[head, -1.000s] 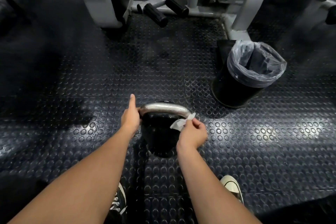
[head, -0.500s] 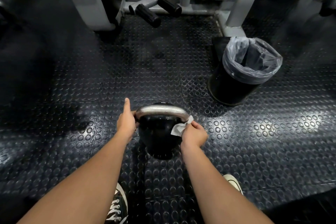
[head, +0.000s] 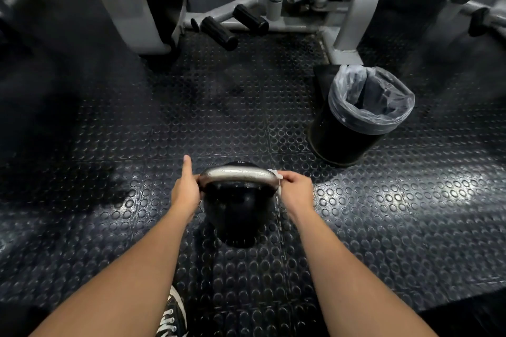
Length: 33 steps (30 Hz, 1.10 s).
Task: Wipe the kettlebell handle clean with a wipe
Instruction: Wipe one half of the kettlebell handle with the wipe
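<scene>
I see my left hand [head: 185, 190] clamped on the left end of the kettlebell handle [head: 237, 174], fingers wrapped out of sight under the bar and the thumb sticking straight up toward the far side. The kettlebell [head: 236, 210] stands upright on the studded rubber floor [head: 109, 145], near centre, its black body below the shiny metal handle, which looks wet. At the right end of that handle my right hand [head: 297, 191] is closed over the wipe [head: 275, 173], pressing it onto the bar where it curves down; only a small white edge of the wipe peeks out beside my thumb. Near me, between my forearms, the toe of a black laced shoe [head: 172, 317] shows at the bottom edge. Farther off to the right stands a black bin [head: 345, 136] with a clear liner bag, well apart from the kettlebell. Grey machine frames [head: 358, 5] cross the far side.
</scene>
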Available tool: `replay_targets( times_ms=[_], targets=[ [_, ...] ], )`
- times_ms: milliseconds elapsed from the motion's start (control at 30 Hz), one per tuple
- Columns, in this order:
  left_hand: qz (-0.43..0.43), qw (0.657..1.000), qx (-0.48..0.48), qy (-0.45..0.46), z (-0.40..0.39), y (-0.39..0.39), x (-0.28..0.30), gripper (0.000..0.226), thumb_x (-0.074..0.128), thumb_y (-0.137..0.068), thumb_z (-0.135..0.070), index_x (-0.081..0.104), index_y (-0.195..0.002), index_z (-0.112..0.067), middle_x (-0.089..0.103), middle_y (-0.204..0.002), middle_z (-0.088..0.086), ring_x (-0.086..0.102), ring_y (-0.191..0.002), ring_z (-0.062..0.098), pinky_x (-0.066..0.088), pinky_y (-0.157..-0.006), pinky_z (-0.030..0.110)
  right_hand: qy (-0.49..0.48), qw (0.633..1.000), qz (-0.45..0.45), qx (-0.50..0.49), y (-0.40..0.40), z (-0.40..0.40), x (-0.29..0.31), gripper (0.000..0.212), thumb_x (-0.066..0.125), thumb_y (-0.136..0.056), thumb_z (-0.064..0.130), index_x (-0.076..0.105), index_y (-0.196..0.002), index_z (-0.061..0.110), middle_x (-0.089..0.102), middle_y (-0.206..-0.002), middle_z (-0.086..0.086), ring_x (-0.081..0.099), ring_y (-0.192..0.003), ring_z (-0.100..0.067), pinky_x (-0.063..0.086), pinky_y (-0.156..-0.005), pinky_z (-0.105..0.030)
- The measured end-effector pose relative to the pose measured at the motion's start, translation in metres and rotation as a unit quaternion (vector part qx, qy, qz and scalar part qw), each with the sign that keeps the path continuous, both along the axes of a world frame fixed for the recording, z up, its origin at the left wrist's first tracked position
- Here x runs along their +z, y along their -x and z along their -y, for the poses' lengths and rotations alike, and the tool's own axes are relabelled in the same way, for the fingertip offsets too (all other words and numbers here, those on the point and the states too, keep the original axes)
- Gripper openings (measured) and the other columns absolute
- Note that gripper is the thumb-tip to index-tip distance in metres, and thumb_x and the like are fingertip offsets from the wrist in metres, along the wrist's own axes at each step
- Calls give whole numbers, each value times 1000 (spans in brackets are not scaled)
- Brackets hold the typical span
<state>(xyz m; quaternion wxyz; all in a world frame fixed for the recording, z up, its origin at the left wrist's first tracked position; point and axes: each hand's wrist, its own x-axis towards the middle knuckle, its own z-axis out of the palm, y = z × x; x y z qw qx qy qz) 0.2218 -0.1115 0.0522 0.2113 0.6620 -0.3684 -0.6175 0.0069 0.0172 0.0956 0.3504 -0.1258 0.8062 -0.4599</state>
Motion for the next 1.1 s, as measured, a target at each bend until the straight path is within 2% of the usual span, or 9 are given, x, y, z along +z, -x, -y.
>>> replay_targets(
  times_ms=[100,200,333,433,533,633,767,933,1100],
  targets=[
    [10,1000,0,-6,5,-3,-13,123,30,-43,-120,84,-102,-28,81,-114,9,74,-112,32,48,-114,55,29,998,29,39,8,-5,7,24,62,-90,10,78,-89,27,74,-76,6,52,-51,-4,39,-47,-20],
    [3,1000,-1,-3,3,-2,-9,125,30,-41,-121,84,-105,-27,81,-113,9,74,-114,32,47,-115,55,12,997,71,22,5,-13,0,27,56,-93,4,77,-96,21,73,-72,-6,55,-57,-15,45,-52,-29],
    [10,1000,-6,-1,3,-1,-8,125,29,-43,-120,83,-107,-27,81,-113,10,75,-111,32,50,-113,54,-18,997,14,70,8,-2,6,40,50,-91,0,74,-78,28,74,-74,-4,62,-64,-20,50,-57,-32],
    [21,1000,-8,1,1,1,-3,128,25,-42,-121,83,-105,-26,81,-112,11,75,-108,33,50,-111,54,-14,990,-38,136,17,0,17,36,51,-93,8,76,-85,34,74,-75,0,55,-57,-15,44,-50,-28],
    [24,1000,-5,3,-1,1,2,130,24,-40,-121,83,-105,-25,81,-111,12,76,-108,36,52,-110,56,-2,991,-41,131,17,-6,14,28,54,-95,13,76,-95,29,73,-74,2,53,-55,-11,42,-50,-24],
    [20,1000,-1,17,-5,5,9,126,26,-42,-120,82,-97,-21,81,-108,17,75,-110,42,53,-110,57,-46,987,-40,148,16,-4,15,33,50,-93,7,76,-96,26,74,-73,-3,50,-51,-11,40,-47,-24],
    [15,1000,4,26,-7,6,13,129,27,-31,-121,82,-92,-21,81,-107,14,76,-110,41,54,-109,58,-80,959,-67,263,27,19,35,41,43,-92,1,75,-85,26,72,-77,-4,52,-58,-19,42,-49,-30],
    [9,1000,7,16,-3,3,1,115,28,-37,-121,84,-76,-28,82,-105,13,76,-107,37,52,-110,57,-93,937,-96,322,39,22,39,35,48,-97,6,74,-87,27,67,-71,6,48,-55,-11,38,-47,-20],
    [13,1000,12,2,3,0,-11,126,27,-39,-121,83,-98,-25,82,-107,11,73,-112,33,47,-115,56,-152,927,-105,326,38,17,16,35,45,-94,2,73,-84,21,66,-70,-1,50,-56,-13,38,-47,-22]
  ],
)
